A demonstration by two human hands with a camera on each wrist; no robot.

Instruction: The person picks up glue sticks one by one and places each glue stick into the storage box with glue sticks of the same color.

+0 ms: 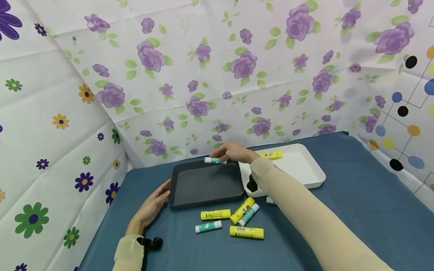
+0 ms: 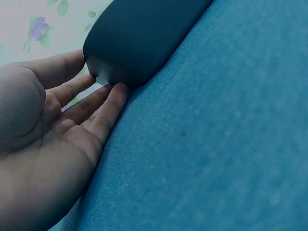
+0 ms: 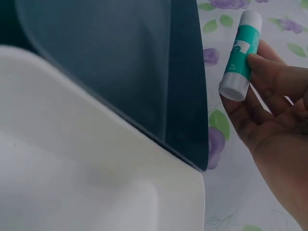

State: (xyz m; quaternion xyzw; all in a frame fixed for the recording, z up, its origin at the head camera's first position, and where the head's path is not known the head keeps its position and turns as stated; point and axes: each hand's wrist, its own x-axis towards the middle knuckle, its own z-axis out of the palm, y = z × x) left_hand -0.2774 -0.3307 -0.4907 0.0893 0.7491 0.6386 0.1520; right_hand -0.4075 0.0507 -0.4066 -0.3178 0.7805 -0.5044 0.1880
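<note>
My right hand (image 1: 235, 151) pinches a green-and-white glue stick (image 3: 242, 57) between thumb and fingers, above the far edge of the dark grey tray (image 1: 207, 184). In the right wrist view the stick has a white cap and white base. At the tray's left side, my left hand (image 1: 152, 205) rests its thumb and extended fingertips against the outer wall, as the left wrist view (image 2: 62, 106) shows up close. A yellow glue stick (image 1: 272, 155) lies in the white tray (image 1: 301, 165), part of it behind my right wrist.
In front of the trays lie yellow glue sticks (image 1: 215, 214) and green-and-white ones (image 1: 208, 226). Another white-ended stick (image 1: 270, 200) is partly hidden by my right forearm. The trays stand side by side on a blue cloth (image 1: 190, 252), with a floral curtain (image 1: 203, 86) behind.
</note>
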